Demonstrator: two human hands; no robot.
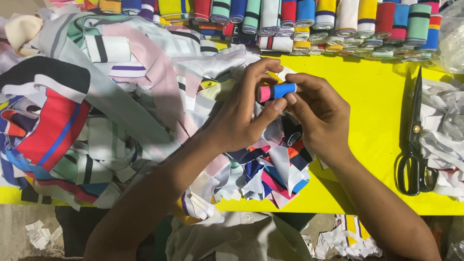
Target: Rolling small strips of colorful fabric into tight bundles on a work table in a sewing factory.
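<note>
Pinching pink-blue fabric roll w/ both hands over yellow table.

Looks like a small textile/sewing workshop: yellow worktable w/ a big heap of striped fabric strips and rows of rolled fabric bands along the back edge. Black tailor's scissors lie at the side, offcut scraps on the floor.

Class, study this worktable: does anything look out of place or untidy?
Yes. Fabric scraps have fallen to the floor below the yellow table, and the loose strips lie in a tangled heap, unlike the neat rolls.
</note>
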